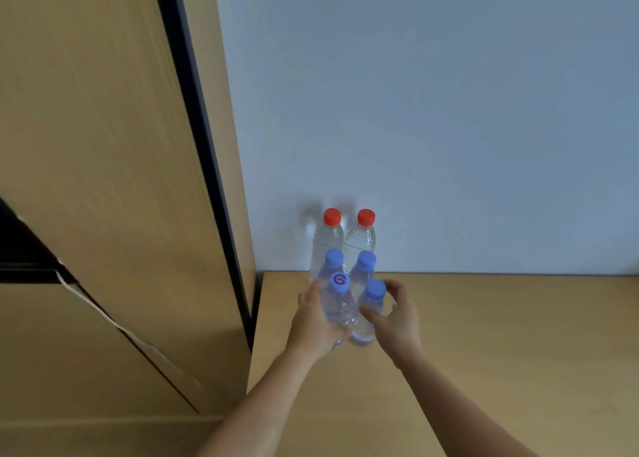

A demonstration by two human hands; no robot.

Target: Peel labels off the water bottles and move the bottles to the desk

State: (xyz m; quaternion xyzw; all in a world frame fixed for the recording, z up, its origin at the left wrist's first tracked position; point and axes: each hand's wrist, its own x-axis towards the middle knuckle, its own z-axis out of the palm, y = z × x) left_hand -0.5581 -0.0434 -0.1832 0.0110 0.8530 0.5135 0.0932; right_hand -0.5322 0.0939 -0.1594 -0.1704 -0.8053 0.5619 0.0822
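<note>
Several clear water bottles stand in two rows on the wooden desk [484, 335] against the wall. The two at the back have red caps [332, 216], the others blue caps. None shows a label. My left hand [313, 322] is wrapped around the front left bottle [338, 304], whose blue cap bears a purple swirl. My right hand [397, 315] curls around the front right bottle [370, 313], with the thumb on its near side and the fingers behind it.
A tall wooden cabinet panel [121, 180] with a black edge stands left of the desk. A pale blue wall [449, 111] rises right behind the bottles. Bare desk surface extends to the right and toward me.
</note>
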